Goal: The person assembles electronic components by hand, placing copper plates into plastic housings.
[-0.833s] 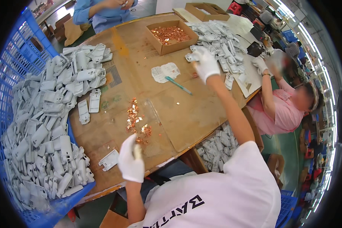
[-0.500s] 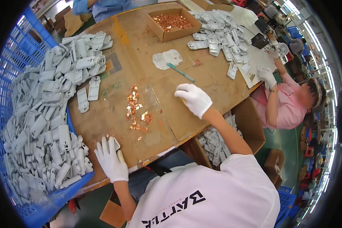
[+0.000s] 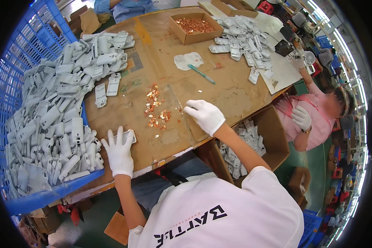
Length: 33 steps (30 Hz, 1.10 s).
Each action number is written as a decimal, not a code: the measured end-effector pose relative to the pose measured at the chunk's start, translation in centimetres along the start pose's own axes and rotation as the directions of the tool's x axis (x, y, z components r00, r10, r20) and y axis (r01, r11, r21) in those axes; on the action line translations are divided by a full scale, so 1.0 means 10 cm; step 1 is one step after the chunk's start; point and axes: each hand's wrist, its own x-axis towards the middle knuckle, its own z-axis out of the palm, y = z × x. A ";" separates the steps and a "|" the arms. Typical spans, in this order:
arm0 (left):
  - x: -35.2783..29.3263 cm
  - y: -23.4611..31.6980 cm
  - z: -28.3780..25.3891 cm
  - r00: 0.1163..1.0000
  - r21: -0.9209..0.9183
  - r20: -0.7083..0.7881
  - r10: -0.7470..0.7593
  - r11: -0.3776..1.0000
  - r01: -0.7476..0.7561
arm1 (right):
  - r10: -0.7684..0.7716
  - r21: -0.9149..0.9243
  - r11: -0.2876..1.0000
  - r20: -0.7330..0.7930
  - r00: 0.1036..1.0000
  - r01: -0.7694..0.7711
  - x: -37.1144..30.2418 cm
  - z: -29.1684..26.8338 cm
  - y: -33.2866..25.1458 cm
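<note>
My left hand, in a white glove, rests palm down near the table's front edge with fingers spread. A light-grey plastic casing lies partly under it and shows beside the thumb. My right hand, also gloved in white, hovers over the table at centre with its fingers bent together; whatever its fingertips hold is hidden. Between my hands and a little farther off are scattered small copper-coloured metal pieces. Two more casings, one left and one right, lie apart near the big heap.
Grey casings fill a blue crate at left. Beyond lie a cardboard box of copper pieces, paper and a green pen. Another casing pile is far right. A co-worker sits there, beside a carton.
My right hand has drawn back toward me and left, nearer the copper pieces. My left hand's fingers are spread wider over the casing. The co-worker's gloved hand has dropped. The view has shifted slightly.
</note>
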 end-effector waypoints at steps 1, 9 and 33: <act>0.02 0.01 -0.05 1.000 -0.001 -0.006 0.005 1.000 -0.005 | -0.011 0.008 1.000 0.004 1.000 0.010 0.03 0.02 -0.04; 0.22 0.02 -0.37 0.993 -0.087 0.116 -0.005 0.996 0.015 | 0.523 0.036 0.828 0.309 0.794 -0.559 0.30 0.21 -0.19; 1.40 0.03 0.06 0.914 -0.027 0.166 -0.371 0.925 0.380 | 0.546 -0.062 0.808 0.452 0.705 -0.586 0.47 0.23 -0.36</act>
